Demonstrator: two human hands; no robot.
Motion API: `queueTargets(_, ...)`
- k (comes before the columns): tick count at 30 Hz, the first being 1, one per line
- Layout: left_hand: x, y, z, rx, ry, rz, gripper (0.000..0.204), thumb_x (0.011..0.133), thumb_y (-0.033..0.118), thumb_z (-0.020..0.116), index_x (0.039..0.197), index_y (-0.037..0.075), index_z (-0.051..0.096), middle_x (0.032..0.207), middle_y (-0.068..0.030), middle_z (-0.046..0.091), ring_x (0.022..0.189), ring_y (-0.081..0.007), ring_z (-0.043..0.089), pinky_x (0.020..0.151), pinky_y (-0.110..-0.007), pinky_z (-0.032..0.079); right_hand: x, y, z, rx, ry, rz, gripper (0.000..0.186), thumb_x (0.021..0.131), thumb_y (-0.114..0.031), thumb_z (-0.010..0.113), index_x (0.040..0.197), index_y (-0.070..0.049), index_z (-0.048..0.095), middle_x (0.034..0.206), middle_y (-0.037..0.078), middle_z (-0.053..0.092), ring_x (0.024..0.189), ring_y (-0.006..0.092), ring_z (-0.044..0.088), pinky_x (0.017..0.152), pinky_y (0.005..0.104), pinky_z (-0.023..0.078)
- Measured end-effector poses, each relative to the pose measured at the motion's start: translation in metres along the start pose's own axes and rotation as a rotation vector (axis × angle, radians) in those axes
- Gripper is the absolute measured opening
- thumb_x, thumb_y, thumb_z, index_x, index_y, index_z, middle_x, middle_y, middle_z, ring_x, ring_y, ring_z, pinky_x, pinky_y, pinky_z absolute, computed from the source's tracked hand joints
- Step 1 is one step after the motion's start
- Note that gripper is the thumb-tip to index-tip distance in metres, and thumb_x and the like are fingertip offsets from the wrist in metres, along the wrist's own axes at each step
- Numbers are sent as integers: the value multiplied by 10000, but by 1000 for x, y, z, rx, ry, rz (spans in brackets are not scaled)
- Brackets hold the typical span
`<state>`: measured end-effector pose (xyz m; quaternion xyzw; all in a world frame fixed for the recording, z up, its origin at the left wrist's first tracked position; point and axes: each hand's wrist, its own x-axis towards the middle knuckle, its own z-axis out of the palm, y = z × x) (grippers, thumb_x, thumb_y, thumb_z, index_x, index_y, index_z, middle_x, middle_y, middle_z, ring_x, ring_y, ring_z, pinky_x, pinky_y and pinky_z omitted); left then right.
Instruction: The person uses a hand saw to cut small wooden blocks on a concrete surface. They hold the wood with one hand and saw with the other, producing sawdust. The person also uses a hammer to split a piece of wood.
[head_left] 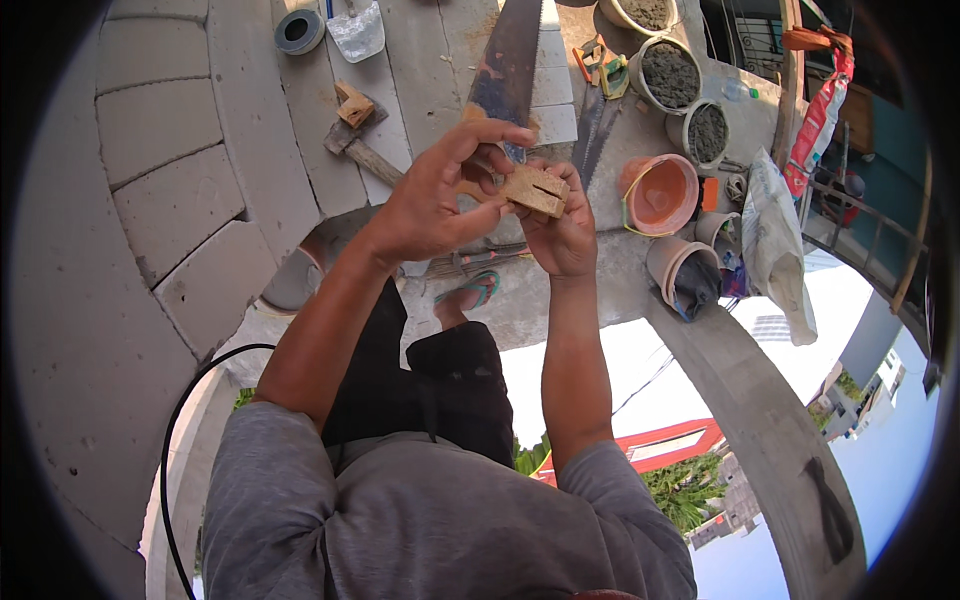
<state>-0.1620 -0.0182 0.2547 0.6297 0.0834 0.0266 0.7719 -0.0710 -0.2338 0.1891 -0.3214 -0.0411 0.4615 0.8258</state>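
Observation:
In front of my chest, my right hand (pixel 565 225) pinches a small wooden block (pixel 530 187) with a narrow slot cut into one end. My left hand (pixel 435 195) is at the block's left end, its fingers curved and spread apart. The left thumb tip meets or nearly meets the block. Beyond the hands lies a handsaw (pixel 505 75) with a worn, stained blade; its near end is partly hidden by my fingers. To the left, a hammer (pixel 365 160) with a wooden handle rests beside another notched wooden block (pixel 353 104).
Far left are a grey round roll (pixel 300 32) and a flat metal scraper (pixel 357 35). A second saw (pixel 590 130) and orange-handled pliers (pixel 590 58) lie right of the handsaw. Buckets of mortar (pixel 672 75), an orange-pink bucket (pixel 660 193) and a white sack (pixel 775 240) stand rightward. Grey blocks (pixel 165 125) form the left wall.

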Motion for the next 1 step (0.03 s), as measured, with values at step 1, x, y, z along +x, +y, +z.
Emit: queueTargets(1, 1, 1, 1, -16, -1, -9, 747, 830, -56, 724, 1522, 123, 505, 1517, -45, 574, 1170, -141, 573, 1009, -309, 520, 1, -2, -1, -13, 1, 16, 577, 978, -266, 806, 1405, -98, 456, 1536, 150, 482, 1390, 334, 578, 1138, 502, 527)
